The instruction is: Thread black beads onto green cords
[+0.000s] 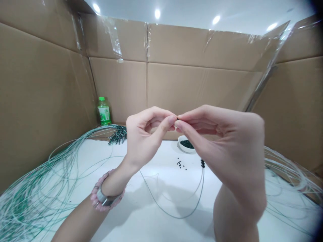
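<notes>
Center frame, left hand (pixel 143 134) and right hand (pixel 227 144) pinch a small dark bead (pixel 177 118) between fingertips, just above a white bowl (pixel 180 143) of dark beads. Loose beads (pixel 180 164) lie on white surface (pixel 151 188); green-white cords (pixel 37 188) lower left.

Left hand (pixel 143 134) and right hand (pixel 224 144) raised close together in mid-air, thumb and forefinger tips (pixel 171 120) of each meeting in a tight pinch, remaining fingers curled, wrists bent, forearms (pixel 80 222) rising from below
</notes>
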A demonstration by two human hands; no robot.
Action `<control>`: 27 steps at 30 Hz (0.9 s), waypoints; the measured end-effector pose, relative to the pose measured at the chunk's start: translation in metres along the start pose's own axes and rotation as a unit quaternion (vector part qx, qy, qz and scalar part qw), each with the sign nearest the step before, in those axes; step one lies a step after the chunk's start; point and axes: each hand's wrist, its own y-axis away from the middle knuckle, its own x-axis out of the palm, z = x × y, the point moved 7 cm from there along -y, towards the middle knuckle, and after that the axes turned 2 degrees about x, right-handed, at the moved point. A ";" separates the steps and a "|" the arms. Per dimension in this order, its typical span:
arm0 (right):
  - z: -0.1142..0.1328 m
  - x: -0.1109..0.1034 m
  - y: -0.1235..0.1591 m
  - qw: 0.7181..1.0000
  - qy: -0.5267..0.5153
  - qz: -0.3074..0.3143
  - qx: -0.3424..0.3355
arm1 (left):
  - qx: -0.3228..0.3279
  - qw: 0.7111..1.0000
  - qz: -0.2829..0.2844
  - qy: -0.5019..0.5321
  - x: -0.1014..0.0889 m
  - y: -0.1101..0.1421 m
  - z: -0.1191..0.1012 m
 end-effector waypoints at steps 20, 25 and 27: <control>-0.029 0.006 0.005 0.972 0.071 0.217 0.051 | -0.001 0.999 -0.016 -0.031 0.000 0.000 0.004; -0.021 -0.004 -0.004 0.996 -0.035 0.078 0.037 | -0.038 0.999 0.001 0.011 0.010 0.004 0.016; -0.020 0.001 -0.006 0.996 -0.034 0.083 0.028 | -0.049 0.998 -0.001 0.027 0.011 0.006 0.022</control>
